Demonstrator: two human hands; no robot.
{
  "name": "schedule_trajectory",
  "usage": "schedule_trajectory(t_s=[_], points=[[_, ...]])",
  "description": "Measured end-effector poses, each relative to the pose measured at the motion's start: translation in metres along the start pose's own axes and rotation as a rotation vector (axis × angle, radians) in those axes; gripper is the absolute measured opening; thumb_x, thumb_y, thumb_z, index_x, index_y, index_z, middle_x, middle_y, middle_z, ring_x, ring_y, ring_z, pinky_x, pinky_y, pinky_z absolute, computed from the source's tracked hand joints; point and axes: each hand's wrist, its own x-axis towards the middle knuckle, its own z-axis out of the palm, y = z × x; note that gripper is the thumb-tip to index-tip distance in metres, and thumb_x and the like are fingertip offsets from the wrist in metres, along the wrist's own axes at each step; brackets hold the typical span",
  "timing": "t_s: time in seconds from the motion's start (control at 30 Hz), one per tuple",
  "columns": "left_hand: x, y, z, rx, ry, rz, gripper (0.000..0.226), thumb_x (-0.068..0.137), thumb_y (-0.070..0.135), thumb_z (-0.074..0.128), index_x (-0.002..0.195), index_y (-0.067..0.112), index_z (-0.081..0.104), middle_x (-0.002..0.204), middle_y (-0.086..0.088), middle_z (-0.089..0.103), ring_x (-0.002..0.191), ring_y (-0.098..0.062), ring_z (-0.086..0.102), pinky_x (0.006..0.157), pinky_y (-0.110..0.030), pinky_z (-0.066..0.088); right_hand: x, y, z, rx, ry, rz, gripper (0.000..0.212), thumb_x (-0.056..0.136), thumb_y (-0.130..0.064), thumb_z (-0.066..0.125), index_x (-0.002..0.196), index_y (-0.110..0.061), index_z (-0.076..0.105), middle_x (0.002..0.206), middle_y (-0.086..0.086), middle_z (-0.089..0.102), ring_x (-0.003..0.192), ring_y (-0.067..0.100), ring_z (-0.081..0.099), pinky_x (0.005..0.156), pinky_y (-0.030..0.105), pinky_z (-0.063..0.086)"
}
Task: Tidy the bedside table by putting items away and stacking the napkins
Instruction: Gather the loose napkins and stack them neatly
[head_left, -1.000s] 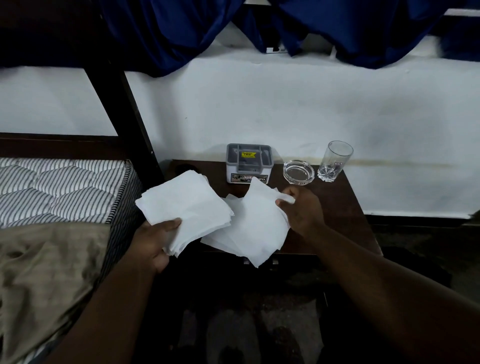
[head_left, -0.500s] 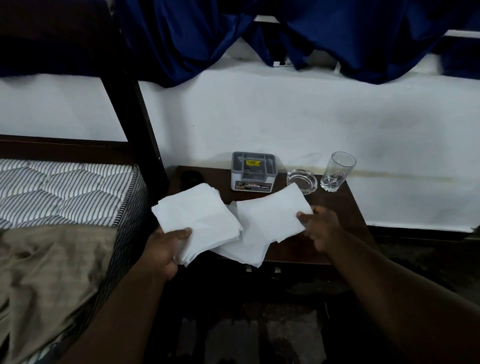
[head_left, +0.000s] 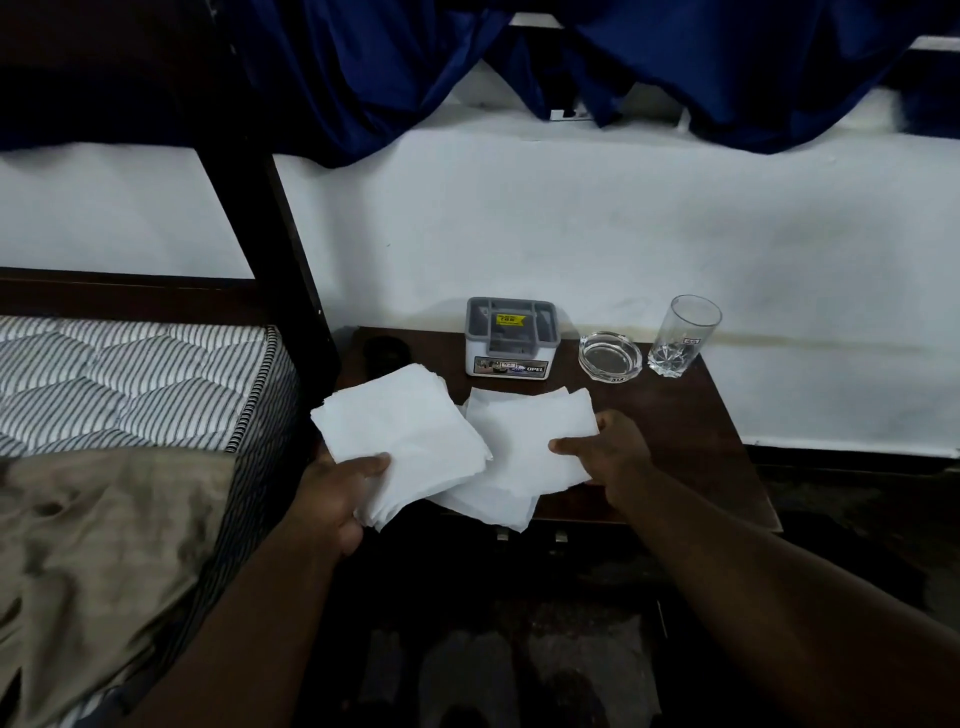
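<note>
My left hand (head_left: 337, 493) grips a stack of white napkins (head_left: 400, 441) by its near corner, above the left front of the dark wooden bedside table (head_left: 685, 441). My right hand (head_left: 608, 457) pinches the right edge of a single white napkin (head_left: 530, 441), which lies over several loose napkins (head_left: 493, 506) spread on the table's front. The stack overlaps the left side of the loose ones.
At the table's back stand a grey and white organizer box (head_left: 511, 338), a glass ashtray (head_left: 610, 356) and a drinking glass (head_left: 684, 335). A small dark object (head_left: 384, 351) sits at the back left. A striped mattress (head_left: 119, 379) with a tan sheet (head_left: 93, 561) and a dark bedpost (head_left: 260, 208) lie left.
My right hand has drawn the single napkin down from a raised tilt to lie flat over the loose napkins. The stack in my left hand has stayed roughly in place.
</note>
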Motion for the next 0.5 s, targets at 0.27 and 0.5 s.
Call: schedule_trajectory(t_s=[0.27,0.5], points=[[0.002,0.0,-0.003,0.007,0.052,-0.017,0.042,0.09,-0.009,0.066,0.131,0.001,0.061,0.102,-0.01,0.073,0.072,-0.019,0.075,0.046,-0.024,0.057,0.001,-0.001,0.019,-0.005,0.071,-0.016,0.049,0.058,0.005,0.084,0.102,-0.007,0.066,0.1,0.013,0.072,0.089,0.036,0.072,0.076,0.051,0.063],[-0.002,0.005,0.002,-0.036,0.02,-0.045,0.036,0.089,-0.012,0.064,0.121,0.004,0.065,0.102,-0.012,0.075,0.065,-0.02,0.076,0.045,-0.028,0.057,-0.022,-0.051,-0.023,0.255,0.047,-0.135,0.048,0.063,0.012,0.085,0.106,-0.001,0.07,0.098,0.022,0.073,0.083,0.038,0.073,0.063,0.041,0.064]])
